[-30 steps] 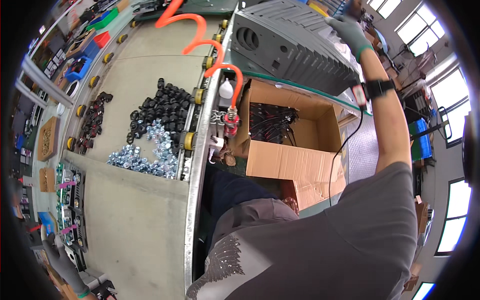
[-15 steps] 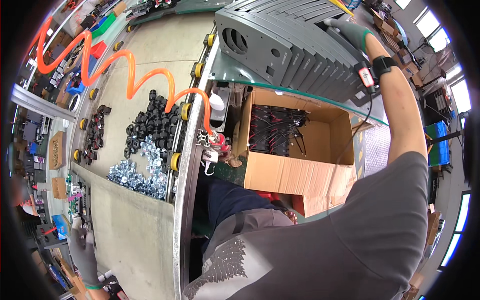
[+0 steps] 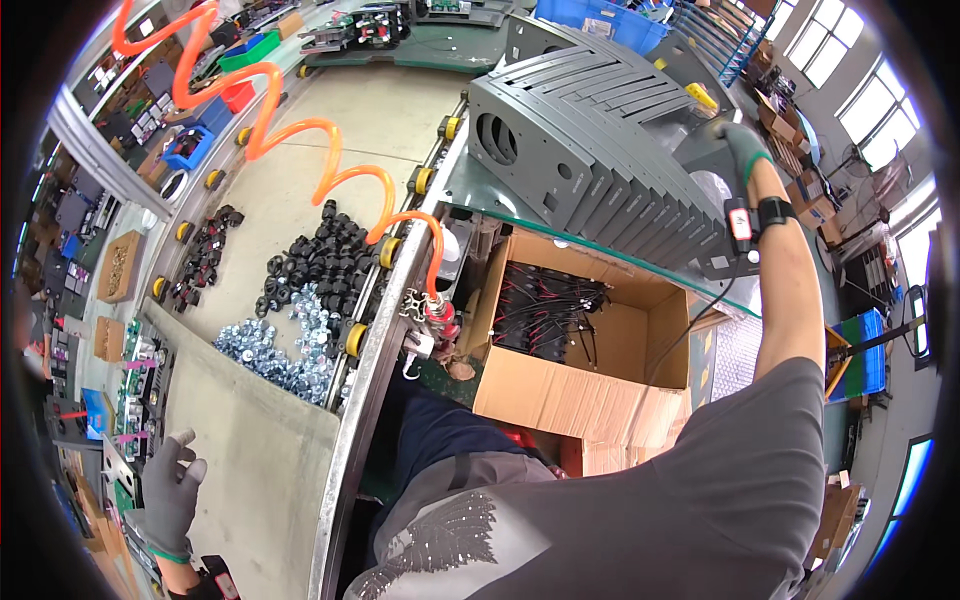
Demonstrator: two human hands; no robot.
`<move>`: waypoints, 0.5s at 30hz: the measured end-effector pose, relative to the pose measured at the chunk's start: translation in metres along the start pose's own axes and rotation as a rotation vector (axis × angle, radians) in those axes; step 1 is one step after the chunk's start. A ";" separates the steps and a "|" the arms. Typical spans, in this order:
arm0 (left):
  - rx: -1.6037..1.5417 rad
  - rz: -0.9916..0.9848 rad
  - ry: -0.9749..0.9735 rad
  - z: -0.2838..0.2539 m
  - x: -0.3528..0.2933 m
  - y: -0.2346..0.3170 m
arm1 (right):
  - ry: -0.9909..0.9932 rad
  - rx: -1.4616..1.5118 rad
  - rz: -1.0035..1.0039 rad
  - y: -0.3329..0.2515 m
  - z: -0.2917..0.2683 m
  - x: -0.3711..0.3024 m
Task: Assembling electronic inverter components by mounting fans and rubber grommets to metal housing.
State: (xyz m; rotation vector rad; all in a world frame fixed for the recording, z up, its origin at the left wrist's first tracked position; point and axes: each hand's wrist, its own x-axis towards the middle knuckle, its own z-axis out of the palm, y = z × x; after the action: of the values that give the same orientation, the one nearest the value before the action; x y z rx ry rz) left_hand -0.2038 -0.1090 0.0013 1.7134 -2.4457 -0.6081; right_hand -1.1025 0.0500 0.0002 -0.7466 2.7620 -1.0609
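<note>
My left hand [image 3: 172, 498], in a grey glove, is over the left part of the bench near its far-side edge. Its fingers are apart and slightly curled, with nothing in them. At the upper right, my outstretched right hand [image 3: 742, 150], also gloved, grips the edge of a dark grey metal panel [image 3: 703, 150] behind the row of similar panels. Its fingertips are partly hidden. The row of slotted grey metal panels [image 3: 575, 125] stands upright, overlapping, on a green glass-like shelf [image 3: 468, 190]. The nearest panel shows a large round cutout.
An open cardboard box [image 3: 560, 385] holds black parts with thin wires. On the bench [image 3: 240, 440] lie piles of silvery fasteners [image 3: 300, 345] and black fittings [image 3: 325, 250]. An orange coiled air hose [image 3: 330, 170] stretches overhead. A blue crate [image 3: 605, 25] stands behind the panels.
The view has shifted, showing more behind the panels. My left hand has risen, its fingers now apart. My right hand has moved from the panels' top to the panel behind them.
</note>
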 end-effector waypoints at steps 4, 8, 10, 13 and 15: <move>-0.113 0.018 -0.012 -0.017 -0.014 0.001 | 0.231 0.634 0.079 -0.054 -0.047 -0.060; -0.393 -0.035 -0.054 -0.032 -0.026 0.001 | 0.233 0.685 -0.155 -0.168 -0.081 -0.196; -0.490 -0.004 0.036 -0.040 -0.026 0.000 | 0.231 0.641 -0.733 -0.212 -0.074 -0.285; -0.817 -0.051 0.036 -0.063 -0.026 0.000 | 0.488 0.397 -1.381 -0.288 -0.032 -0.374; -1.095 -0.106 0.160 -0.078 -0.045 -0.001 | 0.492 0.275 -1.690 -0.319 -0.005 -0.410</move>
State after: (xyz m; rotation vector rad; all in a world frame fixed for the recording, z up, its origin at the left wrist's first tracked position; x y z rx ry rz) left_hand -0.1635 -0.0886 0.0795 1.2958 -1.3912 -1.3917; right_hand -0.6137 0.0427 0.1747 -3.1799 1.5291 -1.7717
